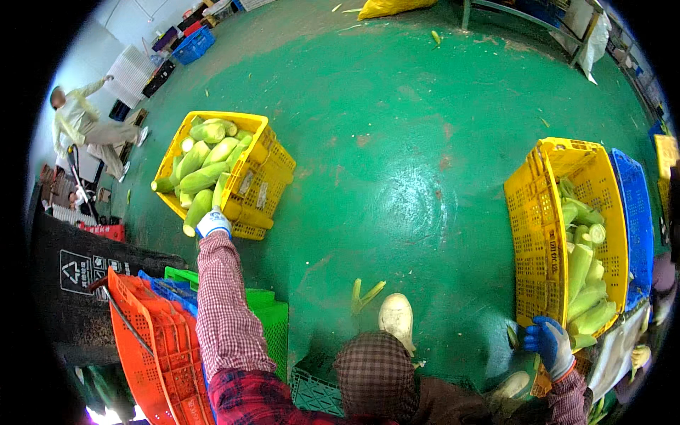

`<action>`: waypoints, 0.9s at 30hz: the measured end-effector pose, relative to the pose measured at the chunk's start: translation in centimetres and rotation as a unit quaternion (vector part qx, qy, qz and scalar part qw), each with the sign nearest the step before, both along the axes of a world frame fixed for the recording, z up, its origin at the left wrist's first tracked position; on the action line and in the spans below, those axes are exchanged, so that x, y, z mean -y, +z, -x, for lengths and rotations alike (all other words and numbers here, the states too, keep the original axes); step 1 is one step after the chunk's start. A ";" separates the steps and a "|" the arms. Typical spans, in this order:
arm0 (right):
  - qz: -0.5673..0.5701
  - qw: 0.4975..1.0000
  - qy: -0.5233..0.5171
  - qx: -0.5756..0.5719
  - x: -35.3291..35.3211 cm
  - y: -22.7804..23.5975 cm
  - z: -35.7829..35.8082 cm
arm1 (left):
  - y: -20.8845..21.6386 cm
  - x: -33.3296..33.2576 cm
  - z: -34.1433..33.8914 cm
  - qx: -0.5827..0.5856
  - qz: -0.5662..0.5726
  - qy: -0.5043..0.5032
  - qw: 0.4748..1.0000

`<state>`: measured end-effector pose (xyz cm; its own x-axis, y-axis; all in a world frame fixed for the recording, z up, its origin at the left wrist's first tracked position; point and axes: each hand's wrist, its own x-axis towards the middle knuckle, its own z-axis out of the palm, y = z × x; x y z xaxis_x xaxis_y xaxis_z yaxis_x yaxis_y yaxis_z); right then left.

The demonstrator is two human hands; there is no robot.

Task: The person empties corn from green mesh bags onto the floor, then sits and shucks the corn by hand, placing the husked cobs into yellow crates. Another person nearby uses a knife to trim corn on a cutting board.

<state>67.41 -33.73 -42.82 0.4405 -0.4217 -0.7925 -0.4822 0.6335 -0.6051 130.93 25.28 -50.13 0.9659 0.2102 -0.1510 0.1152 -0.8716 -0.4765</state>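
My left hand (214, 223), in a white and blue glove, reaches forward to the near corner of a yellow crate (263, 166) heaped with green-husked corn. Its fingers are closed round the near end of an ear of corn (221, 188) that leans against the crate's rim. On the right, my right hand (551, 347), gloved in blue and white, is at the near end of a second yellow crate (531, 234). Its blue fingers are apart, with nothing seen in them. Ears of corn (581, 273) lie along that crate's right side.
Orange (159, 347) and green crates (273, 329) stand beside my left arm. A blue crate (632, 227) adjoins the right yellow one. Loose husks (365, 296) lie near my shoe (396, 320). Another person (88, 120) is at the far left; a metal-framed table (524, 21) stands far right.
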 end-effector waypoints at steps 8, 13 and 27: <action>0.022 0.999 0.028 0.005 0.6 1.4 -2.5 | 0.2 -0.3 0.6 -0.006 -0.022 -0.021 1.000; 0.016 1.000 0.010 0.021 0.5 1.8 -3.1 | 0.2 -0.1 1.3 0.005 -0.025 -0.063 0.998; 0.040 0.983 0.124 0.132 -3.3 3.3 -4.4 | 4.6 14.6 17.9 -0.076 -0.012 -0.083 0.994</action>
